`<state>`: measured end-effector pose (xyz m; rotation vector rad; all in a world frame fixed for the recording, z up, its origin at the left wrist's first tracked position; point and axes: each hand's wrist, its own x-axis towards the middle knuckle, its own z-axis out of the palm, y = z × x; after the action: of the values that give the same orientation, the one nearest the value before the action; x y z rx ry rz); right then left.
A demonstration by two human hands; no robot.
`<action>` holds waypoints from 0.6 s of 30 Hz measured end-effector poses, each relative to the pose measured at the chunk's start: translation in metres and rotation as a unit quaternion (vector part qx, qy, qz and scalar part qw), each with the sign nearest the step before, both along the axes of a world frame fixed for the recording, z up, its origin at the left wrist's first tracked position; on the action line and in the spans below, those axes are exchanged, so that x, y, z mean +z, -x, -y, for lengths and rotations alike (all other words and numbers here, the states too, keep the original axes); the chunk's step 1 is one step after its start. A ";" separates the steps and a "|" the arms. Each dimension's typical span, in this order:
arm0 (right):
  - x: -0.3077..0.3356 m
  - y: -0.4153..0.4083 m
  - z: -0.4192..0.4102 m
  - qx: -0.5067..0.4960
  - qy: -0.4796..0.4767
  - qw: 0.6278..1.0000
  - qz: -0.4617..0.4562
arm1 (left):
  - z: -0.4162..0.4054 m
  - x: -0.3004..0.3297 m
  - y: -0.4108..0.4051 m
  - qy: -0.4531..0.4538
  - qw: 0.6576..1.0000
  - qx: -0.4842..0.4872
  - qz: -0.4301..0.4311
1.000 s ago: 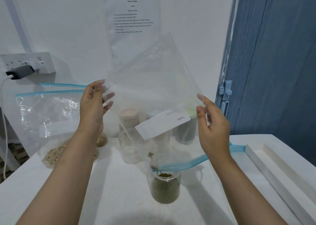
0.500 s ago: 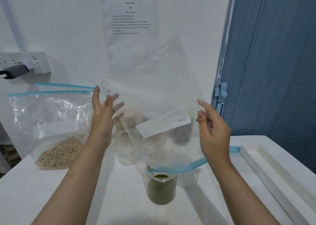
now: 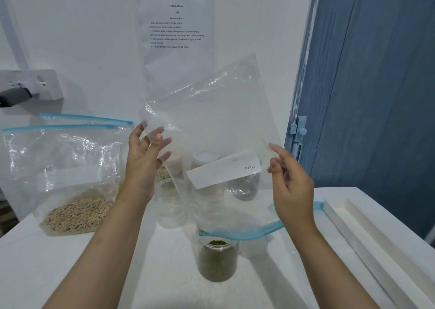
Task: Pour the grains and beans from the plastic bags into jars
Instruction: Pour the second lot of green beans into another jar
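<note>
White table [image 3: 58, 266]: jars [image 3: 217, 260], grain bag [image 3: 68, 181].

Wall sheet [image 3: 176, 26]: heading "TASK & GOAL", "1463" beneath, smaller lines unreadable. Below sheet, white label [image 3: 223, 169] on upturned bag [image 3: 211, 125]: "Date:", inverted.

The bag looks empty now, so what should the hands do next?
Probably lift the upside-down bag away and set it aside: it looks empty, its blue zip mouth hangs over the open jar of green beans, and another bag still holds grain.
</note>
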<state>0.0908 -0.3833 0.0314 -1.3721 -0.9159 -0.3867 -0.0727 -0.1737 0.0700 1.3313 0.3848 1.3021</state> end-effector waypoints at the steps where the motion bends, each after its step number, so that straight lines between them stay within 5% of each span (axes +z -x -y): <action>1: 0.000 0.000 0.000 -0.001 0.002 1.000 0.002 | 0.000 0.001 0.001 0.007 1.000 0.000 0.004; 18: -0.003 -0.002 -0.001 -0.008 -0.009 1.000 -0.013 | 0.003 -0.002 -0.001 -0.004 1.000 -0.026 -0.016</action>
<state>0.0929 -0.3823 0.0282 -1.3658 -0.8798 -0.3870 -0.0721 -0.1771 0.0682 1.3615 0.3661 1.2416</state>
